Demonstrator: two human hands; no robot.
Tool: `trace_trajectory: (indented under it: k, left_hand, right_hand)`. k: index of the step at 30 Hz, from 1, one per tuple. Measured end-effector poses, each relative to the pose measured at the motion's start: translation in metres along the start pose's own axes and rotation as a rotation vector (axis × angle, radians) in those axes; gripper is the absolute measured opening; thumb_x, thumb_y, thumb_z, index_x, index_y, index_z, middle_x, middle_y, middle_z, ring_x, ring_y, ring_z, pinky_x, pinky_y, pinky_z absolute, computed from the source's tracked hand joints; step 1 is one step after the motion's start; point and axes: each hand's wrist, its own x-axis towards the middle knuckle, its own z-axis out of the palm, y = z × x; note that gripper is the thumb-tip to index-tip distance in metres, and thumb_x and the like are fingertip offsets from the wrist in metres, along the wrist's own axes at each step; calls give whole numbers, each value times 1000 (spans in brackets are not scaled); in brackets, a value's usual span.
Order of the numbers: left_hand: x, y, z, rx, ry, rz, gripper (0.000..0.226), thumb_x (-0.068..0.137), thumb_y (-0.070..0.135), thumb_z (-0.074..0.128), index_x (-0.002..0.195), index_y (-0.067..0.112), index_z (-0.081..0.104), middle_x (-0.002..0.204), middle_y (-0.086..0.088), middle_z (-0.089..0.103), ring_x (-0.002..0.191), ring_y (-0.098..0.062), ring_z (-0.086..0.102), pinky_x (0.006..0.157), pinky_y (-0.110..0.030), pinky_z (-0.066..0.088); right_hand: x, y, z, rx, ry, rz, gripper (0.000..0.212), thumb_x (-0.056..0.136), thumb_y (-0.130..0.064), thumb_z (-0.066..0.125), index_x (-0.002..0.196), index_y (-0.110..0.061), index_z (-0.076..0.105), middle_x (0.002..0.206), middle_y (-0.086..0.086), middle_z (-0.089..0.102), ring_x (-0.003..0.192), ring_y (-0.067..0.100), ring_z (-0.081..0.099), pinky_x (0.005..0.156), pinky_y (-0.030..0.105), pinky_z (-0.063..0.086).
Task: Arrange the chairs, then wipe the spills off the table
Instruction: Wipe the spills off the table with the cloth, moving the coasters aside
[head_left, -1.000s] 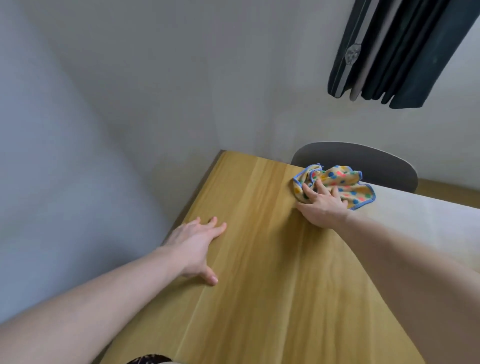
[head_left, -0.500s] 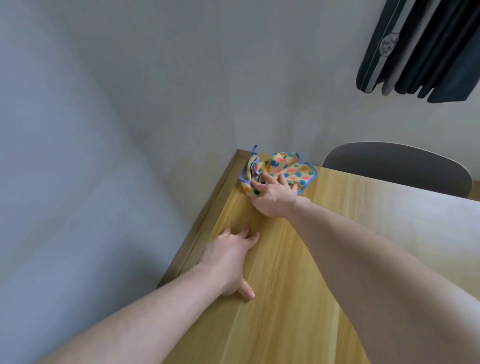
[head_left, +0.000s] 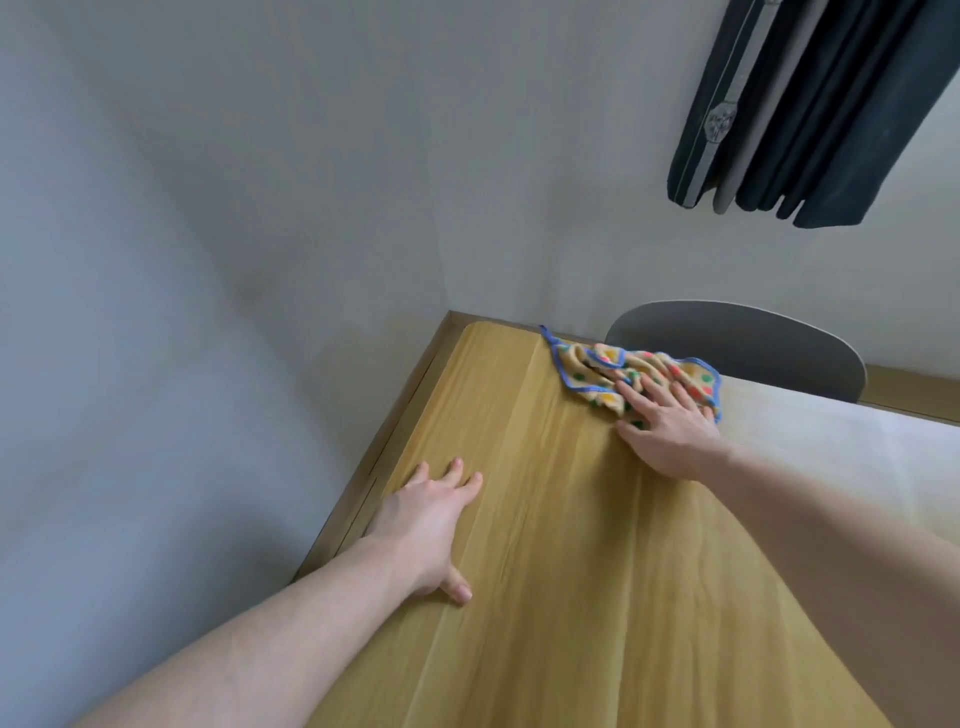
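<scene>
Wiping step in hand, chair (head_left: 737, 348) tucked at far edge; right hand (head_left: 667, 431) presses spotted cloth (head_left: 597, 371) flat-fingered near table (head_left: 571, 597) far corner; left hand (head_left: 428, 519) flat, bracing, holds nothing; next: sweep cloth over unwiped wood

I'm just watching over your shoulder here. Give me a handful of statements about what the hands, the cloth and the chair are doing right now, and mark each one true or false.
1. The right hand presses a dotted cloth onto the table. True.
2. The left hand holds a spray bottle. False: it lies flat on the wood and holds nothing.
3. The cloth lies near the table's far edge. True.
4. The grey chair stands at the near side, beside the person. False: its backrest shows beyond the far edge, by the wall.
5. The cloth is plain white. False: it is yellowish with coloured dots and a blue hem.
</scene>
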Motion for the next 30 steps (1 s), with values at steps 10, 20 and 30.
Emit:
trace_trajectory:
  k: [10,20,30]
  left_hand:
    - [0,2,-4,21,-15,-28,138,55,64,87,161,35,3,169,7,0,155,-33,8,122,-48,28]
    - [1,19,-12,161,-72,-80,141,54,69,87,161,33,4,170,4,1,151,-30,26,122,-51,25]
    - [3,104,-39,504,-172,-242,98,74,40,83,155,15,32,158,-9,36,146,-43,29,117,-59,27]
  right_hand:
    - [-5,-23,2,-9,-31,125,69,95,-68,31,158,-54,8,171,-14,-1,157,36,-8,119,71,7]
    - [-25,-19,13,29,-69,-46,68,98,-67,30,159,-54,3,171,-12,-7,157,32,-17,120,70,-8]
    - [-69,119,-4,65,-63,61,68,98,-68,33,158,-55,4,171,-13,-11,157,32,-17,118,72,-6]
